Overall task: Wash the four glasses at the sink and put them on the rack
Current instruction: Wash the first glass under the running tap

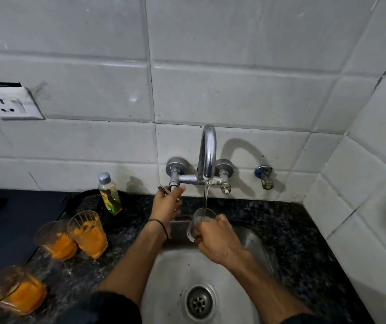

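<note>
My right hand (pixel 217 239) grips a clear glass (pixel 199 224) over the steel sink (pixel 164 272), and the stream from the chrome faucet (pixel 207 153) runs into it. My left hand (pixel 167 204) is closed on the left tap handle (pixel 164 189) on the wall. On the dark granite counter to the left stand three glasses with orange residue: one (pixel 88 233) beside another (pixel 56 240), and a third (pixel 16 291) near the front left corner. No rack is in view.
A small bottle of yellow-green liquid (pixel 110 195) stands on the counter behind the glasses, beside a black pan (pixel 82 203). A wall socket (pixel 12 105) sits on the tiled wall at left. A spare valve (pixel 265 177) is right of the faucet. The sink drain (pixel 200 302) is open.
</note>
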`<action>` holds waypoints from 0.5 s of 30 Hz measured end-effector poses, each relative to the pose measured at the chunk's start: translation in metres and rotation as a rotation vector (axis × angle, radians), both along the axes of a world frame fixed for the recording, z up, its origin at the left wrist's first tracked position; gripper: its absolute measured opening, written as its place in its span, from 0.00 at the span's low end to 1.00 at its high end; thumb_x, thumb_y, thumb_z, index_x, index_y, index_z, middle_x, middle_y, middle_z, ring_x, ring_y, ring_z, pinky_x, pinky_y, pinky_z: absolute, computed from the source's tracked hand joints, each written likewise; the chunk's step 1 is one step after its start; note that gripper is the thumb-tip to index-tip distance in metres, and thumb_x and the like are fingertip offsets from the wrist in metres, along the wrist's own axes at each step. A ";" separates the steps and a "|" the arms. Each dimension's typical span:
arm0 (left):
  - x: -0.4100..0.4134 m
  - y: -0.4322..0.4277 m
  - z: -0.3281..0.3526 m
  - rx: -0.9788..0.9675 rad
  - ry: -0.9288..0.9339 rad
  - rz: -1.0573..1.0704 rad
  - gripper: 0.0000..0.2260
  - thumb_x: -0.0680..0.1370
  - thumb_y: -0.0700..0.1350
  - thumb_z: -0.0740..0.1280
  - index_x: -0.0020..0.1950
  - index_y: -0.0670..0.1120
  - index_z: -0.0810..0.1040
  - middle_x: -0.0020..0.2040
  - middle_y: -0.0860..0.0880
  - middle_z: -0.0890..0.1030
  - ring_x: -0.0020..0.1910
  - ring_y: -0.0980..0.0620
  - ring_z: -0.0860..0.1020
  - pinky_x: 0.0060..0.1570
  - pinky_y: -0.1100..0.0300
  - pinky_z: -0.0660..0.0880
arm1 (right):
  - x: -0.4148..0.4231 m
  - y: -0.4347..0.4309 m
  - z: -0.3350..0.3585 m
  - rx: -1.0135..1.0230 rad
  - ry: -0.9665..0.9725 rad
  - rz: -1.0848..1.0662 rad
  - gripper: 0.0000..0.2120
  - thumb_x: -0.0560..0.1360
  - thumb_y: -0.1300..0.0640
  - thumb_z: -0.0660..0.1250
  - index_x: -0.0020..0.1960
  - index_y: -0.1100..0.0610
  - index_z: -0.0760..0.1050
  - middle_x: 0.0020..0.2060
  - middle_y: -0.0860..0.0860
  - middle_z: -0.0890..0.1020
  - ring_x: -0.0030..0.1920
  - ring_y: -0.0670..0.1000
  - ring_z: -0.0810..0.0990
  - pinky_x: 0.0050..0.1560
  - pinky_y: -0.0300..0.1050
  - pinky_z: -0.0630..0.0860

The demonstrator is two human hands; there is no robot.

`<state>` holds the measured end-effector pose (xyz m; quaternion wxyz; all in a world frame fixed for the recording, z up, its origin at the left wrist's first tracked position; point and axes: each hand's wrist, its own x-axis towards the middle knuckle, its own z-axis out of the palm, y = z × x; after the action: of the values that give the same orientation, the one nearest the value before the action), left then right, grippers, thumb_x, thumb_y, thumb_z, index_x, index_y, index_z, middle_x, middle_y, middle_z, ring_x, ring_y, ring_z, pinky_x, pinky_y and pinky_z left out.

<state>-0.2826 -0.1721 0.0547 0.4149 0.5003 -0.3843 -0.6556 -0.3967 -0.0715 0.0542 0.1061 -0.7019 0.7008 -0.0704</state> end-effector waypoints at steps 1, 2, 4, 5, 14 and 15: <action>-0.002 -0.004 0.007 -0.017 0.018 0.023 0.08 0.78 0.46 0.70 0.54 0.45 0.77 0.44 0.46 0.77 0.42 0.49 0.76 0.44 0.53 0.77 | 0.000 0.001 -0.001 0.015 -0.008 0.002 0.14 0.78 0.59 0.64 0.63 0.52 0.74 0.60 0.52 0.78 0.61 0.57 0.69 0.62 0.48 0.68; -0.003 -0.007 0.010 -0.036 0.007 0.040 0.06 0.78 0.45 0.69 0.51 0.44 0.76 0.43 0.45 0.77 0.42 0.48 0.77 0.42 0.54 0.77 | 0.001 0.002 0.001 0.028 -0.005 0.010 0.15 0.78 0.58 0.64 0.64 0.52 0.74 0.61 0.52 0.78 0.62 0.57 0.68 0.63 0.48 0.69; -0.003 -0.012 0.001 -0.157 -0.167 0.128 0.03 0.79 0.42 0.67 0.46 0.45 0.76 0.42 0.42 0.81 0.39 0.44 0.79 0.37 0.56 0.76 | 0.001 0.003 0.002 0.050 -0.014 0.025 0.15 0.79 0.58 0.64 0.65 0.52 0.74 0.62 0.52 0.77 0.64 0.57 0.67 0.65 0.49 0.68; -0.002 -0.014 -0.005 -0.268 -0.337 0.146 0.03 0.79 0.42 0.66 0.47 0.45 0.77 0.43 0.40 0.83 0.40 0.43 0.80 0.40 0.54 0.78 | 0.002 0.002 0.003 0.057 -0.027 0.024 0.15 0.79 0.58 0.64 0.65 0.52 0.74 0.63 0.52 0.77 0.65 0.58 0.67 0.66 0.49 0.67; -0.002 -0.001 -0.018 -0.522 -0.678 0.016 0.23 0.79 0.38 0.64 0.73 0.44 0.63 0.55 0.42 0.78 0.49 0.45 0.77 0.50 0.54 0.73 | -0.007 -0.006 0.003 0.097 -0.300 -0.077 0.10 0.71 0.51 0.71 0.51 0.50 0.83 0.46 0.49 0.85 0.49 0.53 0.83 0.51 0.48 0.80; -0.001 0.005 -0.024 -0.386 -0.505 0.042 0.26 0.78 0.38 0.67 0.73 0.41 0.61 0.56 0.41 0.79 0.50 0.45 0.78 0.50 0.56 0.72 | -0.010 -0.005 0.005 0.098 -0.426 -0.092 0.07 0.70 0.54 0.72 0.48 0.52 0.84 0.42 0.48 0.86 0.46 0.51 0.83 0.51 0.48 0.80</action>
<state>-0.2835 -0.1669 0.0305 0.4072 0.5671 -0.5820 -0.4171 -0.4062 -0.0768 0.0592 0.2825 -0.6325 0.6964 -0.1876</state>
